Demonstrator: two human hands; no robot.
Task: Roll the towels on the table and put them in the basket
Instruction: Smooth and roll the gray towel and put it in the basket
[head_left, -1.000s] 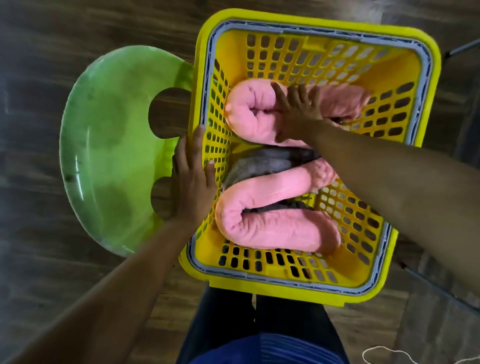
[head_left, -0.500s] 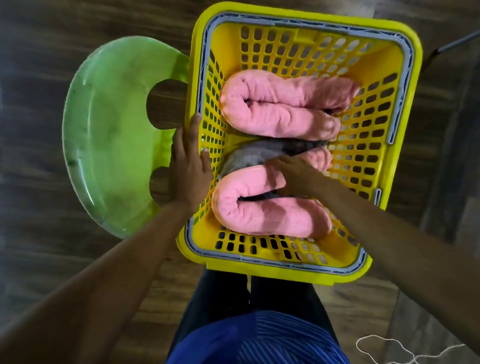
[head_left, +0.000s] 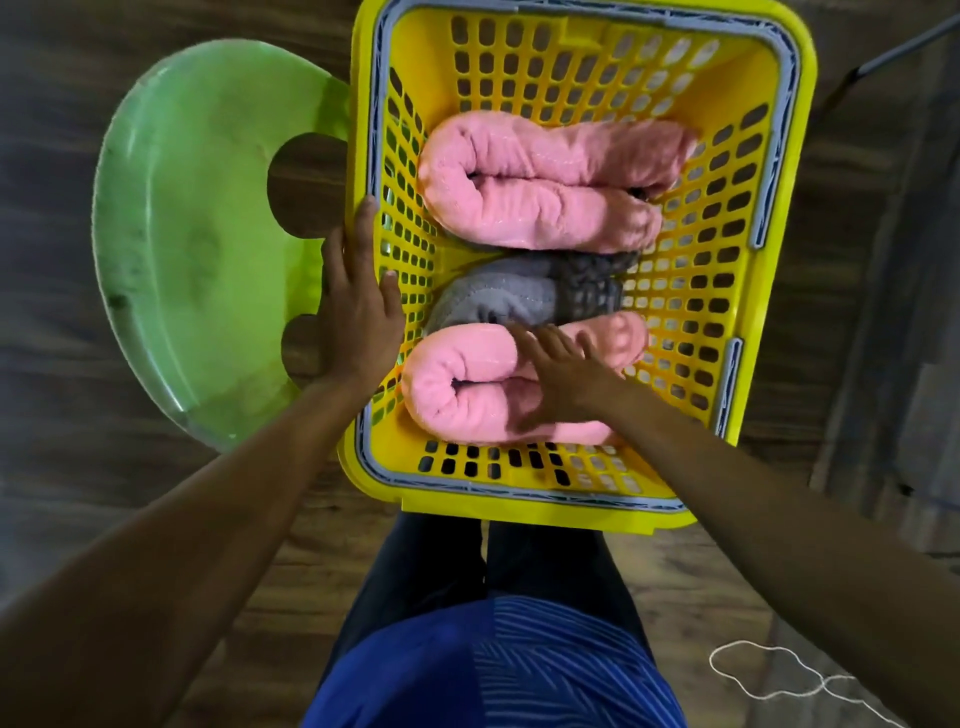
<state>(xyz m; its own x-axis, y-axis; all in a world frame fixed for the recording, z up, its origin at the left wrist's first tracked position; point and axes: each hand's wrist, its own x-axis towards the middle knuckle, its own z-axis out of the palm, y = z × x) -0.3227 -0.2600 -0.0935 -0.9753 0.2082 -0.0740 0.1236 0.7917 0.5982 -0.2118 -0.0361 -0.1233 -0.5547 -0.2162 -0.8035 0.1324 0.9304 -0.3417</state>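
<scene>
Your right hand (head_left: 558, 379) presses the pink towel (head_left: 457, 389) at the near end of the basket (head_left: 519, 501), grip wide, fingers spread. Your left hand (head_left: 358, 317) lies against the basket's left rim, grip wide, fingers straight.

One head-worn camera looks steeply down, close above the basket (head_left: 545, 512).

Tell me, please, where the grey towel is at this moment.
In the head view, the grey towel lies in the middle of the yellow basket, between the far pink towel and the near pink towel.
</scene>
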